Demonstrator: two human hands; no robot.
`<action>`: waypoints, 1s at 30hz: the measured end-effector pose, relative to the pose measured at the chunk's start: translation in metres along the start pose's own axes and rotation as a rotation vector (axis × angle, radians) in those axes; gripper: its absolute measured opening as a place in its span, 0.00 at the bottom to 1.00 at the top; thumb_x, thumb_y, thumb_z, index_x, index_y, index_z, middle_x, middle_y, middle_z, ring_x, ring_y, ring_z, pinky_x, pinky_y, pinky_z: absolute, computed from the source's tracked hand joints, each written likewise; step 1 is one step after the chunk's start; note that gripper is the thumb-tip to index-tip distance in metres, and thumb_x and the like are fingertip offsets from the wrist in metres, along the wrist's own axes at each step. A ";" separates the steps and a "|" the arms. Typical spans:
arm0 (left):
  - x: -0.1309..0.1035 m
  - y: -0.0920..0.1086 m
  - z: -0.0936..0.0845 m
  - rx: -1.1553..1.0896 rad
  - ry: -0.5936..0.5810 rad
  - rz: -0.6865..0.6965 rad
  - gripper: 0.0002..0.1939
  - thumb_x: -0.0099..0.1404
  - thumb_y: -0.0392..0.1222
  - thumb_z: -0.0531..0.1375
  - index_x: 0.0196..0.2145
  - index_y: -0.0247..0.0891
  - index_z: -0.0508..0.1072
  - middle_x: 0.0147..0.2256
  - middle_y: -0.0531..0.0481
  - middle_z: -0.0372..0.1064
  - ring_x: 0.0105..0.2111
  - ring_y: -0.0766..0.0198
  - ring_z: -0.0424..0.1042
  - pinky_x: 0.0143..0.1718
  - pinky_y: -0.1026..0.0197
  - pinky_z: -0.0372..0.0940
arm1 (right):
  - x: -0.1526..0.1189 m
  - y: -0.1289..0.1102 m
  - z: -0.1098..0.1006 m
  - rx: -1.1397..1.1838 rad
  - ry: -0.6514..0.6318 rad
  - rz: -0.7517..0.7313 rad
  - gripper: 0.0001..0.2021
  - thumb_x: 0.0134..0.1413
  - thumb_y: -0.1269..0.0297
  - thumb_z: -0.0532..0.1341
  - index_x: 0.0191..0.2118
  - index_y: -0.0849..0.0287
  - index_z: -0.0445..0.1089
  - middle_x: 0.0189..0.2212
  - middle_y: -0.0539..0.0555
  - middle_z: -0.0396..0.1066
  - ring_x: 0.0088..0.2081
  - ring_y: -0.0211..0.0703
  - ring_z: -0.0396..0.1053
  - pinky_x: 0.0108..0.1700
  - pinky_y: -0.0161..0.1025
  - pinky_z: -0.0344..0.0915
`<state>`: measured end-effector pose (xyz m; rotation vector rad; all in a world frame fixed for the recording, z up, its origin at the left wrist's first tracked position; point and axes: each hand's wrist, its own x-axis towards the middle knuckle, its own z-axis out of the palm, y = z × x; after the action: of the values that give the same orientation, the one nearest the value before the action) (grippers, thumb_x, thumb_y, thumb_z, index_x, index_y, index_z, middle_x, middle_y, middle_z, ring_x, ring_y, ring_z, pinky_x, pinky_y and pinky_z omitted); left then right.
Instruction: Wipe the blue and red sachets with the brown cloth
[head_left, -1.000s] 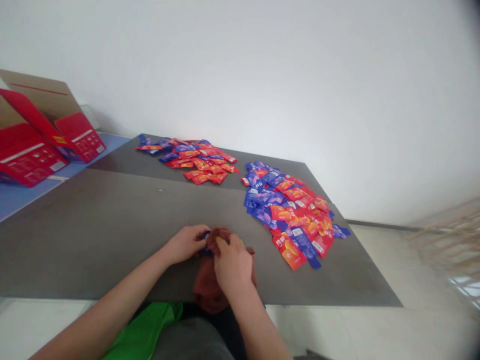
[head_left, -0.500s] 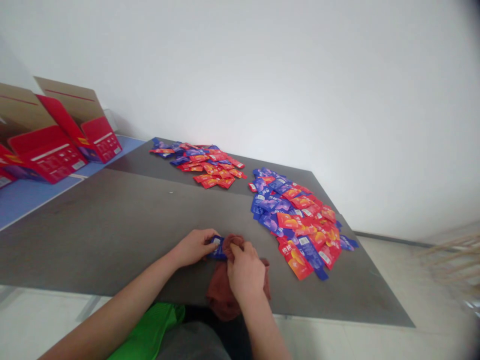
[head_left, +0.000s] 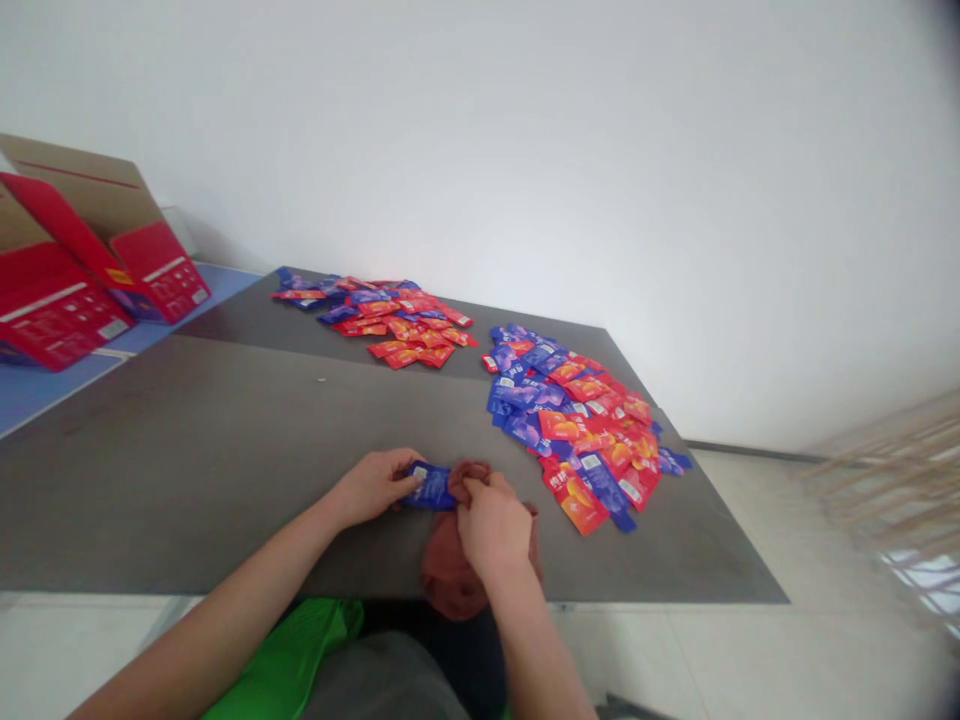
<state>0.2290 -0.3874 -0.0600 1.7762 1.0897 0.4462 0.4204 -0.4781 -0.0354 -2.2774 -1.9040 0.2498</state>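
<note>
Near the table's front edge, my left hand [head_left: 377,486] pinches the left end of a blue packet [head_left: 433,487]. My right hand [head_left: 495,522] is closed on a bunched part of a brown cloth [head_left: 452,570], which lies against the packet's right end. The rest of the cloth hangs below my right hand over the table edge. To the right of my hands lies a pile of red and blue packets [head_left: 577,415].
A second pile of red and blue packets [head_left: 390,315] lies at the back of the grey table [head_left: 225,430]. Open red cardboard boxes [head_left: 161,270] stand on a blue surface [head_left: 37,390] at the left. A wall rises behind the table.
The view has shifted, so the boxes and piles appear further left. More of the blue packet shows between my hands, and my left hand is a little further from my right.
</note>
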 end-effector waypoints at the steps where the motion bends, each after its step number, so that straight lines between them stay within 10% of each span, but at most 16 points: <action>1: 0.000 -0.001 0.000 -0.005 0.000 0.000 0.15 0.63 0.51 0.59 0.42 0.39 0.74 0.30 0.52 0.71 0.25 0.64 0.69 0.24 0.66 0.65 | 0.003 0.011 -0.004 -0.013 -0.004 0.045 0.11 0.67 0.60 0.54 0.44 0.50 0.75 0.43 0.55 0.68 0.44 0.46 0.69 0.40 0.39 0.64; 4: 0.000 -0.002 -0.001 -0.022 -0.008 -0.004 0.16 0.62 0.51 0.59 0.42 0.39 0.73 0.29 0.54 0.70 0.25 0.64 0.69 0.24 0.65 0.66 | 0.006 0.023 -0.020 -0.034 0.035 0.109 0.11 0.66 0.61 0.55 0.45 0.52 0.75 0.44 0.57 0.68 0.45 0.47 0.69 0.40 0.39 0.64; 11: 0.000 0.001 0.000 -0.033 -0.024 0.001 0.15 0.63 0.52 0.58 0.41 0.39 0.74 0.32 0.51 0.73 0.28 0.63 0.71 0.25 0.66 0.66 | -0.012 -0.031 -0.004 0.045 0.044 -0.126 0.12 0.62 0.62 0.59 0.49 0.47 0.72 0.46 0.55 0.68 0.46 0.47 0.68 0.40 0.38 0.64; 18: -0.002 0.003 -0.001 -0.033 -0.003 -0.019 0.17 0.62 0.54 0.59 0.41 0.39 0.73 0.28 0.54 0.69 0.25 0.65 0.69 0.24 0.66 0.66 | 0.004 0.027 -0.021 -0.046 0.005 0.133 0.11 0.65 0.61 0.55 0.46 0.50 0.75 0.44 0.56 0.68 0.44 0.47 0.70 0.39 0.39 0.64; 25: 0.000 0.003 -0.001 -0.055 -0.027 -0.012 0.18 0.62 0.55 0.59 0.42 0.39 0.74 0.32 0.51 0.73 0.30 0.62 0.72 0.25 0.66 0.66 | -0.012 -0.029 -0.007 0.045 0.053 -0.103 0.11 0.63 0.61 0.58 0.49 0.46 0.72 0.46 0.55 0.68 0.47 0.47 0.67 0.41 0.39 0.65; 30: -0.002 0.006 -0.001 -0.021 -0.006 -0.041 0.18 0.63 0.56 0.59 0.41 0.39 0.73 0.29 0.53 0.71 0.26 0.64 0.69 0.24 0.66 0.66 | -0.007 0.020 -0.006 -0.038 -0.011 0.135 0.12 0.67 0.58 0.54 0.46 0.48 0.75 0.45 0.56 0.68 0.44 0.46 0.70 0.40 0.39 0.64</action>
<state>0.2305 -0.3893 -0.0544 1.7331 1.1113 0.4253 0.4399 -0.4882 -0.0339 -2.4381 -1.7765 0.2447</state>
